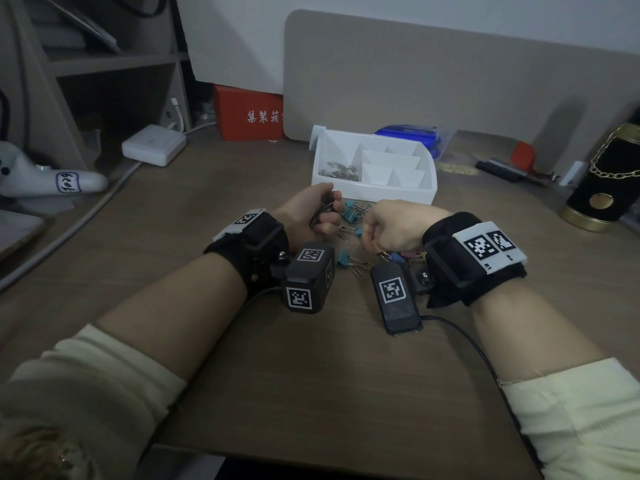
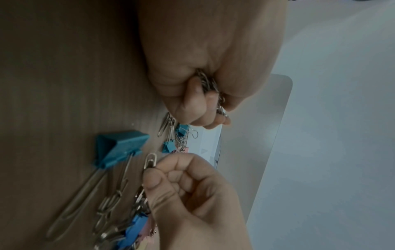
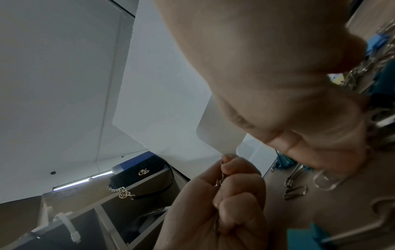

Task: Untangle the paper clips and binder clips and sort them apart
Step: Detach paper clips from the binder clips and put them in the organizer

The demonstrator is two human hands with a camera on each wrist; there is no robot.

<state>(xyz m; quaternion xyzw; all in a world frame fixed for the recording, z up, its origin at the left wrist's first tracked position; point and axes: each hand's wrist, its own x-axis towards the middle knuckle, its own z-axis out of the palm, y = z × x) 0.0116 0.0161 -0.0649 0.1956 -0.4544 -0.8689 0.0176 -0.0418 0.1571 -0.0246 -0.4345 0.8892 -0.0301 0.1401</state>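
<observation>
Red box [image 1: 247, 112] printed 集装箱, left hand [image 1: 313, 213] gripping paper clips [image 2: 210, 86]

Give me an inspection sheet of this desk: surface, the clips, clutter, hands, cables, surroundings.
Surface: brown wooden desk.
Job's things: paper clips in the white organizer; teal binder clips and loose clips lie between the hands.
Clutter: white adapter, red box, black-and-gold tin.
Grip: left hand holds a bunch of paper clips; right hand pinches one paper clip.
Cables: black wrist-camera cable, grey cable.
Surroundings: beige divider, shelving.
</observation>
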